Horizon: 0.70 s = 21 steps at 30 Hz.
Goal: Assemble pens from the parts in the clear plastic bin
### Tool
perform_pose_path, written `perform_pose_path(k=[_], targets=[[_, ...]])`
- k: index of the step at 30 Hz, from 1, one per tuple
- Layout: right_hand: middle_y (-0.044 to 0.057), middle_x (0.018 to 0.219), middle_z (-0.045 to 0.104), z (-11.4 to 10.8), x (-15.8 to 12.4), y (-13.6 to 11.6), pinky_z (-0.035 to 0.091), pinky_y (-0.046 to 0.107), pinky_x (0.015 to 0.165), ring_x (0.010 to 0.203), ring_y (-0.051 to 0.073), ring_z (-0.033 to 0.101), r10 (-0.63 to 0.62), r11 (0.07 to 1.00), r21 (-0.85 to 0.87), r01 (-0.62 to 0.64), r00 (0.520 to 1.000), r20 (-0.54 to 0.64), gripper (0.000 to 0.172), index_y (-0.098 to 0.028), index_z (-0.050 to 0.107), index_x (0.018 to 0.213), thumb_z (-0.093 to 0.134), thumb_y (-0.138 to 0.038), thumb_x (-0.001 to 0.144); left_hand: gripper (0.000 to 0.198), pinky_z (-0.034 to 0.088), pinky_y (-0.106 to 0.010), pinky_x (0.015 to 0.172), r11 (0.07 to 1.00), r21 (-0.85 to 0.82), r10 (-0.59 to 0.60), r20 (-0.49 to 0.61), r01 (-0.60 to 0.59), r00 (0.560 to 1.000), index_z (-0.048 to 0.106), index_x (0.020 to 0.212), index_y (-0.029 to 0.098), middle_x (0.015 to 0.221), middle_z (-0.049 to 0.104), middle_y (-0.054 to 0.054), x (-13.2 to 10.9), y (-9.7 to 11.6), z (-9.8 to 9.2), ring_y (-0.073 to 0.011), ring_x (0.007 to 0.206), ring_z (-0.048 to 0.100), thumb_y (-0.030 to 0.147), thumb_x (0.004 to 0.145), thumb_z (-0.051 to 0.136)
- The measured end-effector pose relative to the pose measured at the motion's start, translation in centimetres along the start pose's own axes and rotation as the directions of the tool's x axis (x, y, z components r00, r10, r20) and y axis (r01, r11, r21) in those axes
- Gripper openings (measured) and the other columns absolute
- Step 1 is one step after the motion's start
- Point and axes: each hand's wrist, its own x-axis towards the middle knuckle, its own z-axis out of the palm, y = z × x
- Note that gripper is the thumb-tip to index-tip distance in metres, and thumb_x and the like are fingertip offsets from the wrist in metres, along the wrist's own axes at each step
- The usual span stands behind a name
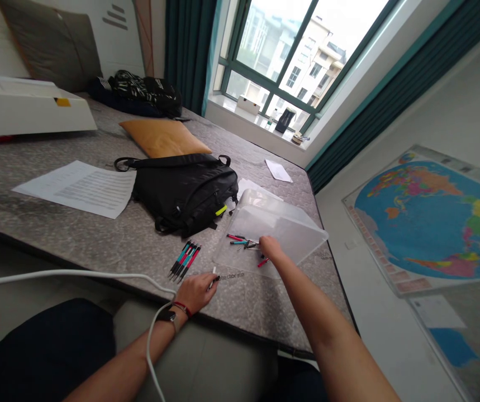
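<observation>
My left hand (196,291) rests near the front edge of the grey mattress-like surface, fingers closed around a small black-and-white pen (213,281). Just left of it, several pens (185,260) in black, red and teal lie side by side in a row. My right hand (268,247) reaches into a translucent plastic case (279,220) that lies open. Its fingers are bent together over loose pens and pen parts (242,242), and what they grip is hidden. A red piece (264,262) lies just below that hand.
Behind the pens sits a black backpack (185,192). A printed sheet (82,190) and a tan envelope (166,138) lie farther left and back. A white cable (97,273) crosses in front of my left wrist. A world map (424,218) hangs at right.
</observation>
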Motion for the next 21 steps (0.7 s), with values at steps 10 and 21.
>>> perform_pose_path(k=[10,21], targets=[[0.019,0.107,0.072,0.2,0.5,0.1,0.049,0.028,0.084,0.1,0.025,0.068,-0.02,1.0,0.025,0.02,1.0,0.021,0.024,-0.014,0.075,0.101,0.054,-0.017,0.088,0.02,0.046,-0.029,0.069,1.0,0.015,-0.001,0.01,0.001,1.0,0.065,0.104,0.024,0.089,0.073,-0.004,-0.2,-0.3,0.5,-0.0188,0.079,0.067,0.032,0.094,0.049],[0.016,0.1,0.071,-0.6,-1.4,-0.7,0.046,0.026,0.075,0.091,0.021,0.066,0.043,0.967,0.253,-0.014,0.993,-0.109,0.023,-0.012,0.067,0.103,0.051,-0.023,0.09,0.022,0.046,-0.03,0.069,0.999,0.035,-0.005,0.027,0.004,1.0,0.065,0.105,0.024,0.091,0.073,-0.004,-0.2,-0.3,0.3,-0.0196,0.079,0.067,0.033,0.095,0.048]])
